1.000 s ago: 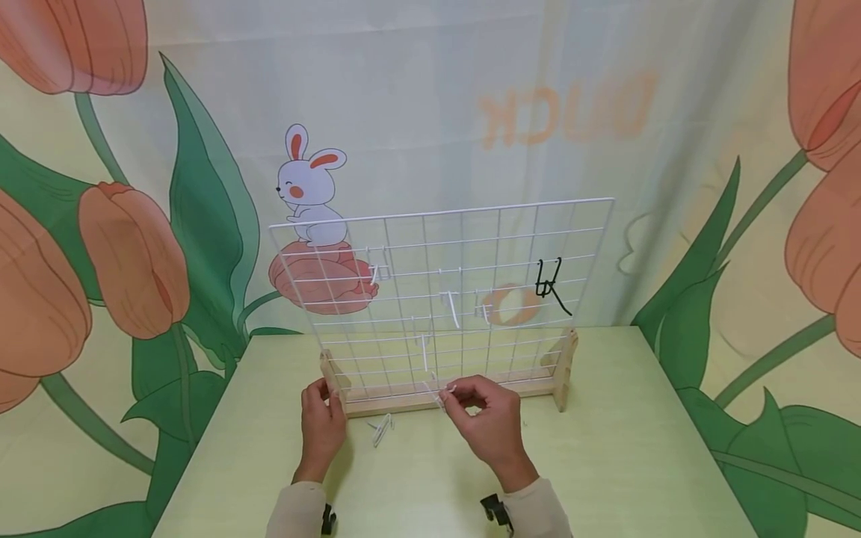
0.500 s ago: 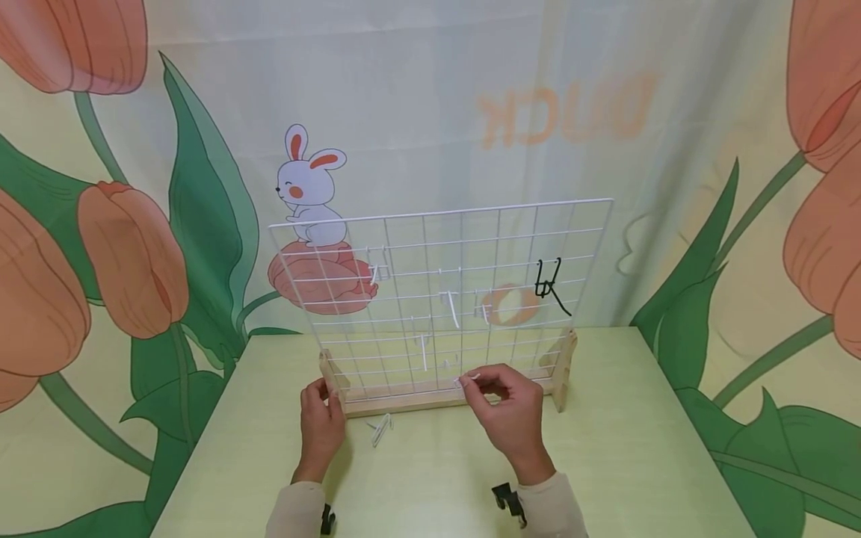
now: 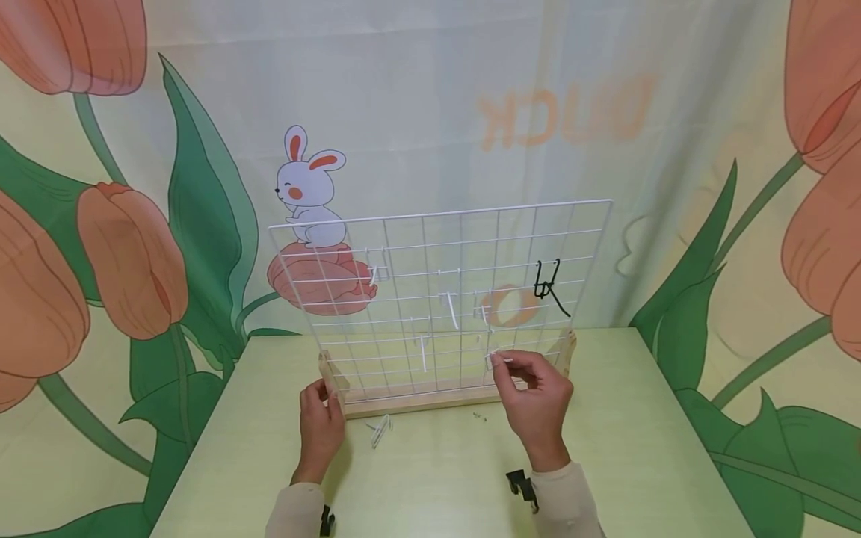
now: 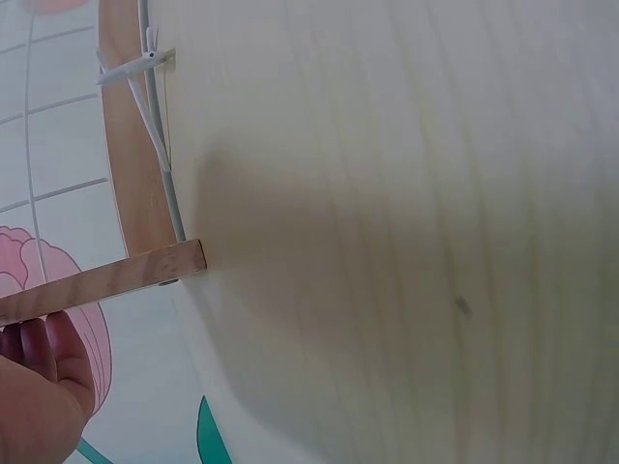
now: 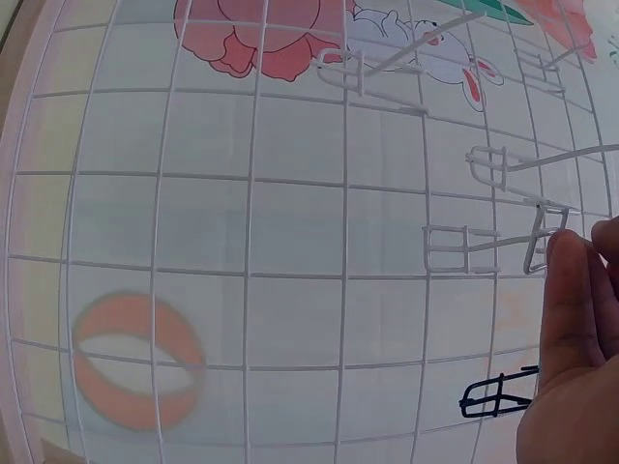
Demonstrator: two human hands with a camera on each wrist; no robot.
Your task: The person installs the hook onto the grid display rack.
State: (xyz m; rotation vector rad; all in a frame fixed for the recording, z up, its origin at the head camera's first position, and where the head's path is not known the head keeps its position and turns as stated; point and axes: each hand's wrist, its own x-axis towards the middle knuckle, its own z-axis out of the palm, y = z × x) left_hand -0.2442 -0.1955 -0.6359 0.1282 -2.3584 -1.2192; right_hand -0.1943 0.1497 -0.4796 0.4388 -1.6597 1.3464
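My right hand point(image 3: 538, 403) pinches a small white wire hook point(image 3: 489, 362) between thumb and fingertips, close in front of the lower right part of the white wire grid point(image 3: 422, 215). In the right wrist view, the held hook's wire frame point(image 5: 534, 242) sticks out past the fingertips, overlapping a hook on the grid. My left hand point(image 3: 321, 426) grips the left wooden upright point(image 3: 329, 370) of the stand; fingers point(image 4: 68, 343) touch the wood in the left wrist view. A loose white hook point(image 3: 381, 431) lies on the table before the stand.
Several white hooks point(image 3: 452, 310) hang on the grid, and a black hook point(image 3: 546, 288) hangs at its right. A wooden crossbar point(image 3: 397, 404) runs along the stand's base on the pale table point(image 3: 430, 486). A printed curtain point(image 3: 430, 112) stands behind.
My right hand has moved right and slightly up along the grid with the white hook. My left hand has stayed at the left upright.
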